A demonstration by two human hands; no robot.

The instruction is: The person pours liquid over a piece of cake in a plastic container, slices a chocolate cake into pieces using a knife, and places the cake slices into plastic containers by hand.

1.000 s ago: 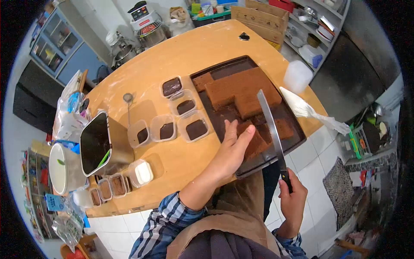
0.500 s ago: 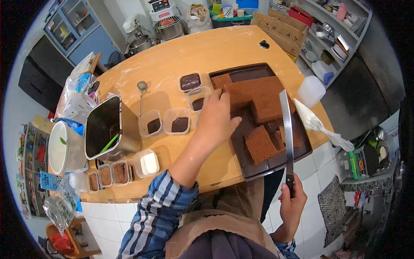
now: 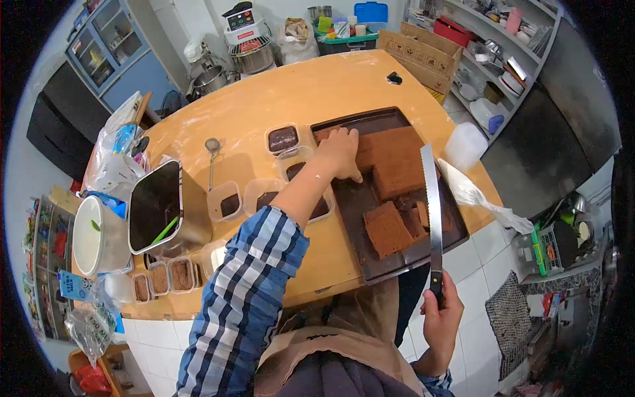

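My right hand (image 3: 442, 321) is wrapped round the black handle of a long serrated knife (image 3: 433, 205), its blade pointing up and away across the tray's right side. My left hand (image 3: 340, 155) reaches over the upper left of the dark baking tray (image 3: 354, 245), fingers on or just above the brown sheet cake (image 3: 393, 155), thumb held apart. The fingertips' contact with the cake is partly hidden. A cut-off block of cake (image 3: 388, 229) lies in the tray's near part, with smaller broken pieces beside it. Under my left forearm are clear plastic cups with dark cake pieces (image 3: 229, 204).
A white piping bag (image 3: 473, 192) lies at the tray's right edge. On the left stand a deep metal container (image 3: 195, 215) with a green-handled tool, a white tub (image 3: 99, 235) and small filled cups (image 3: 159, 278). A small strainer (image 3: 211, 144) lies behind the cups.
My left hand has moved farther forward, to the cake's upper left part. The knife stays upright in my right hand, and the view has shifted slightly.
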